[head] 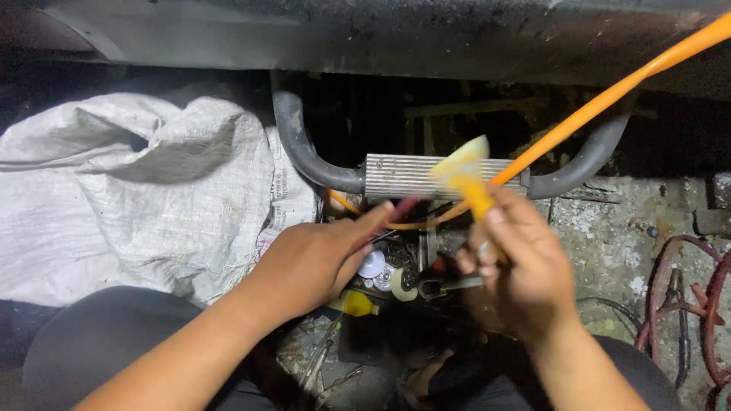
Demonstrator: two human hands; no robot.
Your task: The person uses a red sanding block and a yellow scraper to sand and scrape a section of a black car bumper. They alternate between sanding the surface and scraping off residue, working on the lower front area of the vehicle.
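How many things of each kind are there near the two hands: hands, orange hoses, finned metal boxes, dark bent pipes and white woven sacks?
Hands: 2, the left hand and the right hand
Orange hose: 1, its end in the right hand
Finned metal box: 1
Dark bent pipes: 2, the left pipe and the right pipe
White woven sack: 1
Total: 7

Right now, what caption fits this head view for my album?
Right hand gripping an orange hose while the left hand reaches in above a finned metal cooler.
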